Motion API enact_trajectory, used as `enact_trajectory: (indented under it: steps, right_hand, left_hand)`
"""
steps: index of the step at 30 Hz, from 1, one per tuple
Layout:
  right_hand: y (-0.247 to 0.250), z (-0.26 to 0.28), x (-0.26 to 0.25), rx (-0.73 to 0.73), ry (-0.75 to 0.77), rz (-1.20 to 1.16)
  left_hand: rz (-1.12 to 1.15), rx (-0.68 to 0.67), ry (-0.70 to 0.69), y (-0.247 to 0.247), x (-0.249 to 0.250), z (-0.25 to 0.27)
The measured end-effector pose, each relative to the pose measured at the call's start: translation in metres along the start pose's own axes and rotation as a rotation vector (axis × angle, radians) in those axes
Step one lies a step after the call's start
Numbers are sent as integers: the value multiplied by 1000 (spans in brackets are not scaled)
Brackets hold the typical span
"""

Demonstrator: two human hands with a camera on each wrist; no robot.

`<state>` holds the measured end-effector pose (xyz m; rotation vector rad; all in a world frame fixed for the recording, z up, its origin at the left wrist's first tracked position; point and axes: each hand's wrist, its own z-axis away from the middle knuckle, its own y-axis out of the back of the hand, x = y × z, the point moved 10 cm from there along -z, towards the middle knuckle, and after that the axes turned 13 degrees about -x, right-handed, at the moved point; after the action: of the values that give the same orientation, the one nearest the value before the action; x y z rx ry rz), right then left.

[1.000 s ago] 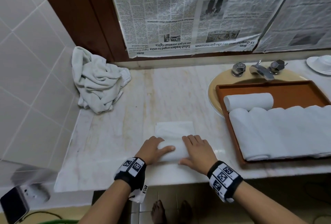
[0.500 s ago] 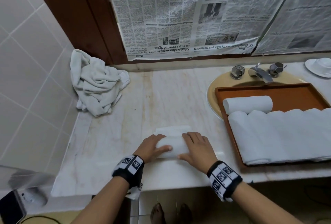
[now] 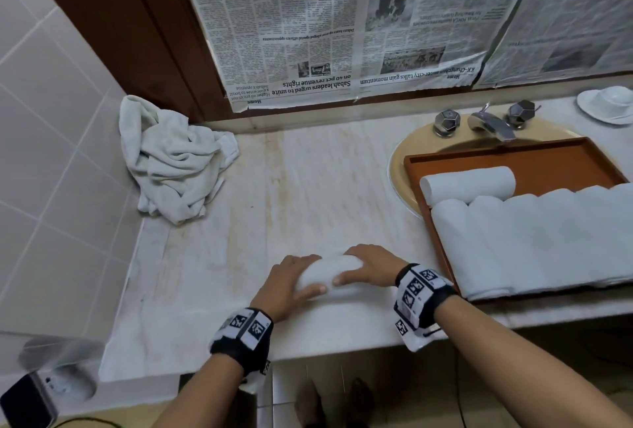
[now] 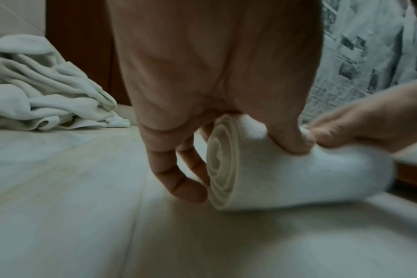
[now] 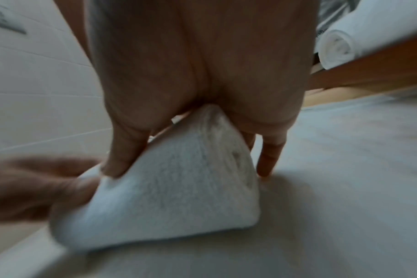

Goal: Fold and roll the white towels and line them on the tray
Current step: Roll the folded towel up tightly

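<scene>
Towelling wound into a thick white cylinder, the rolled towel (image 3: 327, 275) lies on its side near the front edge of the pale, veined marble counter (image 3: 308, 188), its long axis running left to right. The left hand (image 3: 286, 285) wraps its curled fingers over the roll's left end with the thumb pressing into the soft nap; the left wrist view shows the end face as a neat spiral of cream-edged layers. The right hand (image 3: 368, 266) grips the right end the same way, thumb dug into the fluffy pile, fingertips reaching down to the stone behind the roll. The two thumbs nearly meet at the middle.

To the right, a rectangular reddish-brown tray (image 3: 513, 153) with a low raised rim sits over the tan oval sink (image 3: 399, 167). Inside it a row of finished rolls (image 3: 548, 239) lies packed side by side, touching, with one single roll (image 3: 469, 184) laid crosswise at their far ends. Chrome faucet (image 3: 489, 123) with faceted knobs stands beyond the tray. At the far left corner, against the glossy tiled wall, a crumpled towel heap (image 3: 171, 160) slumps in loose folds. Newspaper sheets (image 3: 342, 27) cover the far wall.
</scene>
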<state>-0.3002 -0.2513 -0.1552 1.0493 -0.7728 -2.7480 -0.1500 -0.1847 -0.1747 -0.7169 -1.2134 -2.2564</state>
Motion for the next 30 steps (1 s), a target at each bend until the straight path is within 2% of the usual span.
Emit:
enact_trajectory:
  steps: [2,4,6,9,12,21,24,30]
  right_hand:
    - [0,8,3,108,-43,53]
    - [-5,19,-2,233,-82,322]
    - [-13,22,-8,280,-67,497]
    - [-6,14,-6,250,-96,469]
    - [4,0,2,158,-176,404]
    - [-5,0,11,-13,-243,290]
    - [-14,8,9,-47,-229,238]
    - [-22,27,8,-27,-199,202]
  left_hand:
    - [-1,-65,-6,9,7,-8]
    - [11,-123,31,16,10,-16]
    - [50,-156,77,19,5,-23]
    - [26,-119,150,23,-5,-29]
    - [-44,-98,225,26,-8,-29]
    - [-108,-295,263,13,3,-15]
    - [-37,-359,257,4,8,-6]
    - [-5,-444,205,-12,11,4]
